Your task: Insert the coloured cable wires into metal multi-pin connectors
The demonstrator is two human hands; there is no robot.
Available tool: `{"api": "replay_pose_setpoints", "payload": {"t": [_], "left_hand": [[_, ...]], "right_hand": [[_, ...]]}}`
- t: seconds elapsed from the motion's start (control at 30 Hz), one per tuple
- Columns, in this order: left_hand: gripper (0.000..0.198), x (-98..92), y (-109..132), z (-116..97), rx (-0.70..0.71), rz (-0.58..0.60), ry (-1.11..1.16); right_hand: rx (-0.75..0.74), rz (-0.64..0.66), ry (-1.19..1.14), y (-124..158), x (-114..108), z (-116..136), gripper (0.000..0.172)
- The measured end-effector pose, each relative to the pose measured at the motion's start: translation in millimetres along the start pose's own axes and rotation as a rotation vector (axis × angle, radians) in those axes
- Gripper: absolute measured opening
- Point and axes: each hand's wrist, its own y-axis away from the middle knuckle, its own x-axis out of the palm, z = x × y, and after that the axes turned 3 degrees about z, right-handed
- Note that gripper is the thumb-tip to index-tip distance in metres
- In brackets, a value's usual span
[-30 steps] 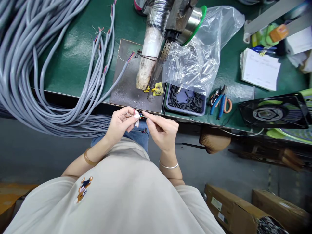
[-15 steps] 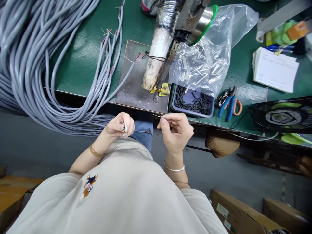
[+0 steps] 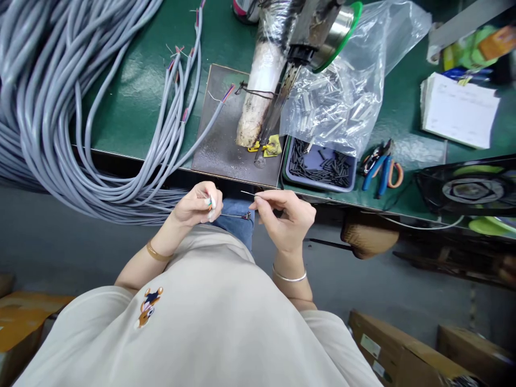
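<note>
My left hand (image 3: pixel 195 205) is closed at waist height around a small bundle of coloured wires (image 3: pixel 210 203), whose green, orange and white ends show at the fingertips. From beside this hand a thin dark lead (image 3: pixel 233 216) runs right to a small dark end piece in front of the blue jeans. To the right, my right hand (image 3: pixel 287 216) pinches a thin, straight, silvery piece like a wire or pin (image 3: pixel 247 193) between thumb and forefinger. Its free tip points left toward my left hand, with a gap between them.
Grey cables (image 3: pixel 133 166) heap over the left of the green bench. A brown board (image 3: pixel 220 156) lies under a soldering iron (image 3: pixel 278 110) and wrapped tube. A purple tray (image 3: pixel 350 185) holds black sleeves, beside a clear bag (image 3: pixel 334 102), pliers (image 3: pixel 382 172) and a fan (image 3: pixel 467 189).
The thin piece in my right hand now sticks out farther left and shows more clearly. My right hand has shifted slightly left; the left fingers have turned a little around the wires.
</note>
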Motion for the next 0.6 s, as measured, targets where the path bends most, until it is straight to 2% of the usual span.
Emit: {"api": "replay_pose_setpoints", "payload": {"t": [0.13, 0.2, 0.43, 0.6], "left_hand": [[0.032, 17.4, -5.4, -5.2, -0.009, -0.269, 0.011], [0.029, 25.6, -7.4, -6.1, -0.002, -0.339, -0.011], [0.028, 38.2, -11.2, -3.7, 0.049, -0.360, -0.069], [0.028, 43.9, -12.9, -1.2, 0.069, -0.355, -0.094]], "right_hand": [[0.069, -0.080, 0.048, 0.5, 1.4, -1.6, 0.014], [0.081, -0.073, 0.079, -1.2, 2.4, -2.3, 0.017], [0.139, 0.040, 0.072, -4.2, 9.2, -5.2, 0.024], [0.083, 0.085, 0.058, -5.0, 12.1, -6.3, 0.025]]}}
